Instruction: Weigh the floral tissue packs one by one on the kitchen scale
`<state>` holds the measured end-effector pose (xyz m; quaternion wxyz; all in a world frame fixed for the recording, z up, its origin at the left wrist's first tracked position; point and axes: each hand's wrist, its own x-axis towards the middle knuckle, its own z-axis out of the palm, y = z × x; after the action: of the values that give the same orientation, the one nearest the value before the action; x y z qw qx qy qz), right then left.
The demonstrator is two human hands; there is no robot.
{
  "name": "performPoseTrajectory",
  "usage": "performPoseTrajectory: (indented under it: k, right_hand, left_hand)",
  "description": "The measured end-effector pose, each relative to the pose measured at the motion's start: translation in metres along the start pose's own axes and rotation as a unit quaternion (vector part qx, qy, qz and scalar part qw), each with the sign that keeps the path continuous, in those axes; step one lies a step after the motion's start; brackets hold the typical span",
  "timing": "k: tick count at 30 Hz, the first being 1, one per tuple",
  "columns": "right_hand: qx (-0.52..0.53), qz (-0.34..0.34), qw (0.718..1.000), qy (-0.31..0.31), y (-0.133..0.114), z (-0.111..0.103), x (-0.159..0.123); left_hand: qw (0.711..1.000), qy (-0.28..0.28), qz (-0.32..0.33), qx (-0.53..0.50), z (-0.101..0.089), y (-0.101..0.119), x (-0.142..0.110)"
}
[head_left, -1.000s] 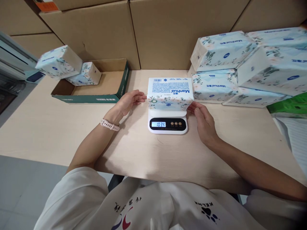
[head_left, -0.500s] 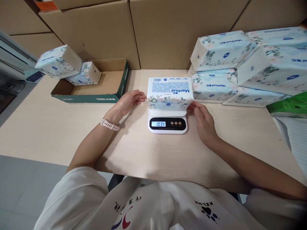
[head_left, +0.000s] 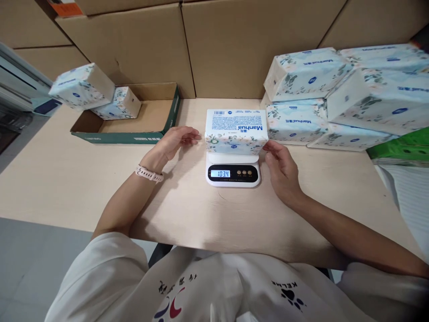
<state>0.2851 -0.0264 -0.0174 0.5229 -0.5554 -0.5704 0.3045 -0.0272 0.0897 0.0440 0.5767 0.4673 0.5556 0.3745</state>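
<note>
A floral pack of tissues [head_left: 236,129] lies on a white digital kitchen scale [head_left: 233,181], whose lit display reads 103.4. Just left of the pack, my left hand [head_left: 177,141] is open with its fingers loosely curved and a gap between them and the wrapper. My right hand [head_left: 283,172] is open at the pack's lower right corner, fingertips close to it; whether they touch it I cannot tell. Neither hand grips anything. The scale's platform is mostly covered by the pack.
To the left, a green-sided cardboard tray [head_left: 124,137] has two tissue packs at its left end, one leaning on its rim. Several more tissue packs [head_left: 301,120] are stacked at the right, beside a green package [head_left: 395,145]. Large cardboard boxes [head_left: 228,49] line the table's back edge.
My left hand has drawn slightly left, away from the pack. The fingers of my right hand have come a little more into view at the pack's corner. The display reading is the same.
</note>
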Motion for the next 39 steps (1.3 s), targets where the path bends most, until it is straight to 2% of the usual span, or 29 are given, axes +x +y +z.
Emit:
performPoseTrajectory:
  k: [3, 5, 8, 12, 14, 17, 21, 25, 28, 30, 33, 35, 37, 39]
  right_hand:
    - [-0.025, -0.02, 0.999, 0.0, -0.008, -0.001, 0.004]
    - [-0.029, -0.024, 0.999, -0.003, -0.012, 0.001, 0.009]
    - [-0.025, -0.014, 0.999, -0.017, -0.013, 0.006, 0.015]
    - [-0.027, 0.005, 1.0, -0.01, -0.015, 0.008, 0.018]
    - [-0.03, -0.021, 0.999, 0.004, -0.02, 0.004, 0.021]
    - [-0.04, -0.105, 0.993, 0.039, -0.031, -0.009, 0.033]
    - [-0.11, -0.184, 0.969, 0.124, -0.035, -0.038, 0.062]
    - [-0.191, -0.179, 0.946, 0.193, -0.019, -0.064, 0.087]
    - [-0.207, -0.163, 0.944, 0.199, -0.012, -0.071, 0.092]
    - [-0.214, -0.162, 0.946, 0.185, -0.014, -0.071, 0.09]
    - [-0.231, -0.176, 0.943, 0.164, -0.023, -0.068, 0.082]
    - [-0.251, -0.204, 0.932, 0.164, -0.029, -0.068, 0.077]
    - [-0.27, -0.247, 0.914, 0.178, -0.033, -0.068, 0.072]
    - [-0.279, -0.288, 0.896, 0.189, -0.036, -0.065, 0.069]
  left_hand:
    - [0.996, 0.021, 0.045, 0.07, -0.004, 0.014, -0.012]
    - [0.993, 0.014, 0.063, 0.098, -0.001, 0.02, -0.02]
    - [0.992, -0.034, 0.065, 0.102, 0.012, 0.022, -0.031]
    - [0.992, -0.108, 0.048, 0.037, 0.032, 0.025, -0.05]
    - [0.991, -0.12, 0.056, 0.016, 0.04, 0.032, -0.061]
    - [0.989, -0.116, 0.095, 0.003, 0.055, 0.048, -0.068]
    - [0.985, -0.128, 0.11, -0.035, 0.089, 0.071, -0.047]
    - [0.978, -0.181, 0.063, -0.079, 0.129, 0.078, -0.005]
    - [0.974, -0.202, 0.046, -0.096, 0.151, 0.073, 0.013]
    - [0.972, -0.209, 0.048, -0.095, 0.157, 0.069, 0.012]
    - [0.974, -0.201, 0.074, -0.066, 0.147, 0.068, 0.001]
    - [0.98, -0.153, 0.123, -0.024, 0.122, 0.071, -0.003]
    - [0.977, -0.044, 0.204, 0.034, 0.079, 0.076, 0.0]
    - [0.944, 0.124, 0.288, 0.104, 0.022, 0.081, 0.01]
